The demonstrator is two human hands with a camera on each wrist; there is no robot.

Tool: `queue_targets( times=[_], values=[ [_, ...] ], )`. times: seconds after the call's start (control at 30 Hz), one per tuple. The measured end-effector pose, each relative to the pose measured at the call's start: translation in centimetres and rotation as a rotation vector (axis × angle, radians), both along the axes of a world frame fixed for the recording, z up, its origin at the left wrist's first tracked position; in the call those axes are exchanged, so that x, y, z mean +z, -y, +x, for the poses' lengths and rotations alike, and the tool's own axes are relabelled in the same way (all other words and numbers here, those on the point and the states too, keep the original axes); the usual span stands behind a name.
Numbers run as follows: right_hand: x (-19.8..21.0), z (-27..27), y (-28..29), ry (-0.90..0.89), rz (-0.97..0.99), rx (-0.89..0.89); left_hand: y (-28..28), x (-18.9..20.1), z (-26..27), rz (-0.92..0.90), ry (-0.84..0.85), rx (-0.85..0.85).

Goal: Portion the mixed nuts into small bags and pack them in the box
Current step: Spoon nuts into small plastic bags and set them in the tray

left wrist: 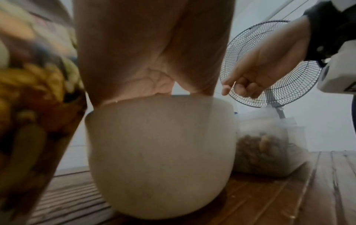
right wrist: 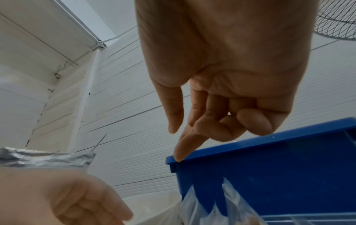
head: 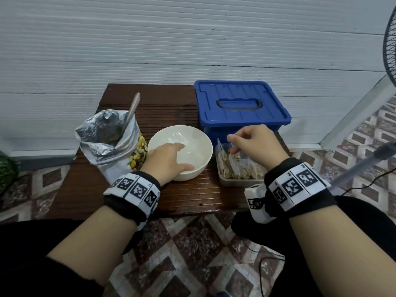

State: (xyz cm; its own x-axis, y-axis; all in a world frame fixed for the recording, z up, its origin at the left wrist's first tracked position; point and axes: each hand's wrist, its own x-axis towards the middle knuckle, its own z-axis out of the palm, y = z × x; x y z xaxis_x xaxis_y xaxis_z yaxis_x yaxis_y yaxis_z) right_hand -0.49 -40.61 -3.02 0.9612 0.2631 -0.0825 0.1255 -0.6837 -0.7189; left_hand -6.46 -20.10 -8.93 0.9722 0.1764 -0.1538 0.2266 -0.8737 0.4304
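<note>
A white bowl (head: 206, 146) stands mid-table with a clear small bag (head: 177, 137) lying inside it. My left hand (head: 173, 157) reaches over the near rim: fingers stretched into the bowl on the plastic, thumb lying along the rim. My right hand (head: 237, 144) hovers over filled small bags (head: 229, 161) standing in a clear tray (head: 235, 182). In the right wrist view that hand (right wrist: 192, 134) has index and thumb straight, the other fingers curled, nothing between them. The foil bag of mixed nuts (head: 107, 133) stands left of the bowl. The blue box (head: 240, 103) sits behind with its lid on.
A spoon (head: 134, 106) sticks out of the foil bag. The small wooden table (head: 192, 196) stands against a white panelled wall. A standing fan (head: 390, 43) is at the far right, and a cable runs over the patterned floor on the right.
</note>
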Motion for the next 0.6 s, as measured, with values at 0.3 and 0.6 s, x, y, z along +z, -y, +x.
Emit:
queue_targets(
  times=[0.3, 0.6],
  values=[
    [-0.4, 0.0, -0.3, -0.008, 0.031, -0.001, 0.3, 0.3, 1.1, 0.106, -0.085, -0.073],
    [-0.6, -0.1, -0.6, -0.018, 0.014, 0.017, 0.4, 0.1, 1.0, -0.082, 0.034, 0.044]
  ],
)
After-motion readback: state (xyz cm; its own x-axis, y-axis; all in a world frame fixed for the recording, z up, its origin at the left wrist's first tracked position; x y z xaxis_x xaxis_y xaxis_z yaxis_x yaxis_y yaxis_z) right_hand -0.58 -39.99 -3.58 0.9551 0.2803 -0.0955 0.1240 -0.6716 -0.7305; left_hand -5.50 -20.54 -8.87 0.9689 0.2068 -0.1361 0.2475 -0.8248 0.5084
